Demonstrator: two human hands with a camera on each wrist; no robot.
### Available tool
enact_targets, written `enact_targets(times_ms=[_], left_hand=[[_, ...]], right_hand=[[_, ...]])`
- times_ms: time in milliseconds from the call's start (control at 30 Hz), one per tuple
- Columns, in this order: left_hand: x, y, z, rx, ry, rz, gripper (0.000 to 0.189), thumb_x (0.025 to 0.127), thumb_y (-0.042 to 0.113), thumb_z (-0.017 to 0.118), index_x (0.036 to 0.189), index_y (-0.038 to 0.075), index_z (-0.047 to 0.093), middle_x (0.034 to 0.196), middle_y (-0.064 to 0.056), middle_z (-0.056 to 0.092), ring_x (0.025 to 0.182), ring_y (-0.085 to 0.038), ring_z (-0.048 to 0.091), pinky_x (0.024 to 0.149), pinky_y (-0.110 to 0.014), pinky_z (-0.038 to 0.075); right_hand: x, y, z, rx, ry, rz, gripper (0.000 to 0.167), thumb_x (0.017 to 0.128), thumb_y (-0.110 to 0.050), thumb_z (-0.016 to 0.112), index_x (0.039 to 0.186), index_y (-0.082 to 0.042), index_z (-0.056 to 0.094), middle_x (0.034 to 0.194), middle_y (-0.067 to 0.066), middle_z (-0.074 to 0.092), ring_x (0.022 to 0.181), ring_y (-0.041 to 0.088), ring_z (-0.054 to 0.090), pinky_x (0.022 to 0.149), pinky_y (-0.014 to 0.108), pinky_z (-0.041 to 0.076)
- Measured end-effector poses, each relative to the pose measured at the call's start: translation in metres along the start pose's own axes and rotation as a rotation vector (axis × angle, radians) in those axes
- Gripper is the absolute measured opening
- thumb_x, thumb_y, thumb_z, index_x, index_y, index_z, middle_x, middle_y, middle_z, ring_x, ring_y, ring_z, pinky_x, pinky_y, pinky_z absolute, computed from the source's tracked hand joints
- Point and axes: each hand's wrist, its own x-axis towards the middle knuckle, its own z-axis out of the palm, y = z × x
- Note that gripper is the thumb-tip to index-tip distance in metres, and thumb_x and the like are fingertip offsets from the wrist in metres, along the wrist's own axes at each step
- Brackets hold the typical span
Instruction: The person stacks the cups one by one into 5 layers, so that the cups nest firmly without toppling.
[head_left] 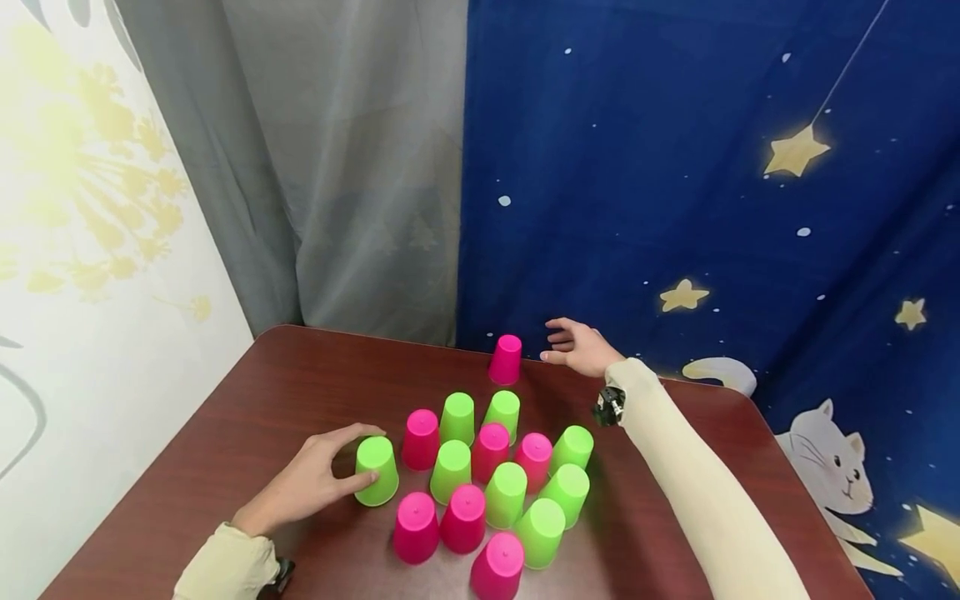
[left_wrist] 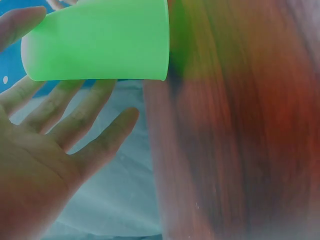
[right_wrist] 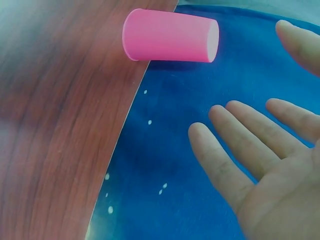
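At the left of the group, my left hand [head_left: 311, 477] holds an upside-down green cup [head_left: 377, 472] on the table, thumb at its near side and fingers round the far side. In the left wrist view this green cup [left_wrist: 100, 42] fills the top, with the thumb on its edge and the fingers behind it. My right hand [head_left: 581, 348] is held over the table's far edge, fingers spread and holding nothing. Just left of it stands a lone pink cup [head_left: 506, 360], upside down. The right wrist view shows that pink cup [right_wrist: 170, 36] apart from the fingertips.
Several more upside-down cups stand close together mid-table, among them a pink cup [head_left: 422, 440] beside the held one and a green cup [head_left: 572, 450] at the right. The brown table [head_left: 300, 375] meets a grey curtain [head_left: 375, 167] and a blue star-patterned curtain [head_left: 637, 167] behind.
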Motion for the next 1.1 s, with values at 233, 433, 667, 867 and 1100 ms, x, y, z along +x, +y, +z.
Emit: enact_targets(times_ms=[233, 433, 667, 867, 1100], left_hand=[[0.008, -0.009, -0.009, 0.036, 0.012, -0.024, 0.048, 0.083, 0.033, 0.083, 0.127, 0.028, 0.063, 0.115, 0.015, 0.068, 0.107, -0.008, 0.065, 0.092, -0.041, 0.057], [0.022, -0.016, -0.015, 0.054, 0.013, -0.035, 0.047, 0.085, 0.035, 0.08, 0.128, 0.027, 0.062, 0.115, 0.013, 0.068, 0.109, -0.012, 0.063, 0.093, -0.045, 0.056], [0.042, -0.022, -0.02, 0.032, 0.007, -0.039, 0.048, 0.086, 0.033, 0.079, 0.129, 0.022, 0.061, 0.113, 0.005, 0.07, 0.104, -0.018, 0.065, 0.089, -0.046, 0.057], [0.06, -0.03, -0.016, 0.062, 0.006, -0.043, 0.05, 0.087, 0.036, 0.078, 0.131, 0.02, 0.061, 0.117, 0.003, 0.069, 0.11, -0.021, 0.063, 0.094, -0.049, 0.053], [0.082, -0.029, -0.012, 0.048, 0.003, -0.038, 0.048, 0.087, 0.031, 0.079, 0.13, 0.022, 0.06, 0.114, 0.004, 0.07, 0.109, -0.02, 0.063, 0.095, -0.046, 0.052]], right_hand=[[-0.028, 0.01, -0.002, -0.002, -0.03, -0.05, 0.062, 0.095, -0.024, 0.069, 0.147, -0.003, 0.043, 0.142, 0.026, 0.057, 0.128, 0.04, 0.06, 0.104, 0.051, 0.052], [-0.05, 0.016, 0.003, 0.02, -0.054, -0.115, 0.059, 0.094, -0.024, 0.071, 0.144, -0.003, 0.047, 0.137, 0.023, 0.061, 0.128, 0.041, 0.06, 0.105, 0.054, 0.05], [-0.073, 0.016, 0.01, 0.032, -0.094, -0.145, 0.058, 0.093, -0.027, 0.072, 0.142, -0.006, 0.051, 0.138, 0.017, 0.062, 0.128, 0.04, 0.059, 0.107, 0.057, 0.048], [-0.087, 0.02, 0.013, 0.028, -0.082, -0.188, 0.054, 0.092, -0.024, 0.073, 0.139, -0.005, 0.053, 0.136, 0.018, 0.063, 0.126, 0.042, 0.06, 0.102, 0.05, 0.054], [-0.099, 0.031, 0.018, 0.054, -0.067, -0.174, 0.054, 0.091, -0.027, 0.074, 0.138, -0.008, 0.054, 0.135, 0.016, 0.064, 0.126, 0.04, 0.061, 0.098, 0.05, 0.056]])
